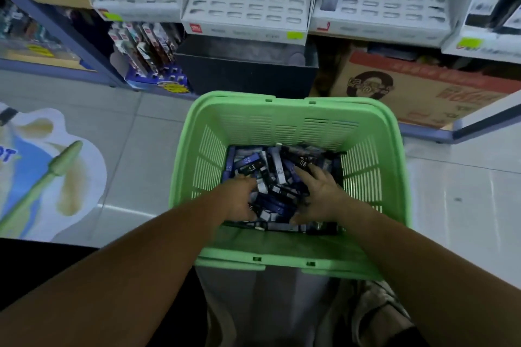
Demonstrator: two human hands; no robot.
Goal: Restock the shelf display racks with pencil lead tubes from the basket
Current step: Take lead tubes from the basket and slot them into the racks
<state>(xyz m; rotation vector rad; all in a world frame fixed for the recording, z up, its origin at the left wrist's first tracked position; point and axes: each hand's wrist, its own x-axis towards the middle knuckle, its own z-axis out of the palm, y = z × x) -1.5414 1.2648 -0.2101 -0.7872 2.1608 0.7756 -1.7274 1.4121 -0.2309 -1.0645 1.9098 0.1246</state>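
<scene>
A green plastic basket (287,124) sits on the floor in front of me, its bottom covered with a heap of dark blue, black and white pencil lead tubes (267,169). Both hands are down in the heap. My left hand (239,200) has its fingers curled into the tubes at the left. My right hand (321,194) lies spread over the tubes at the right, fingers pointing away from me. White slotted display racks (248,0) stand on the shelf above; the right rack (389,5) holds a few upright tubes at its back.
A black bin (245,70) and a brown cardboard box (417,87) stand under the shelf behind the basket. A small blue display of pens (152,65) stands to the left. A floor sticker (42,172) covers tiles at the left.
</scene>
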